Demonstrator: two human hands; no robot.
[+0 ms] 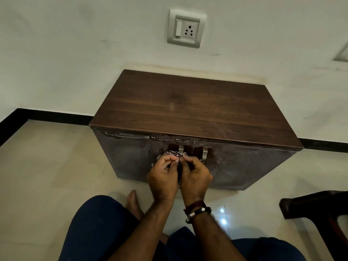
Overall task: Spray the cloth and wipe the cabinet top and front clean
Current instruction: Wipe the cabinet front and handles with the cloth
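White wall and pale glossy floor tiles set the scene, with a low dark-brown wood-grain cabinet (195,108) pushed up against the wall, right under a white switch-and-socket plate (186,28). Its top looks mostly matte with faint smears, and the front is streaky and blotchy around the two metal door handles (204,155), so I'd say the front isn't finished yet.

Both hands are bunched together in front of the cabinet doors, just below the handles. The left hand (162,178) and the right hand (195,178) each have fingers curled in, pinching a small pink-and-dark patterned cloth (172,154) between them. Most of it is hidden behind the fingers, so I can't tell how it's folded.

Handling-wise, the cloth looks soft, light and floppy, probably damp. Best grabbed as a wad in the palm so a flat pad faces the wood.

A dark wooden chair leg (318,210) sits off to the right of the cabinet. No spray bottle in sight.
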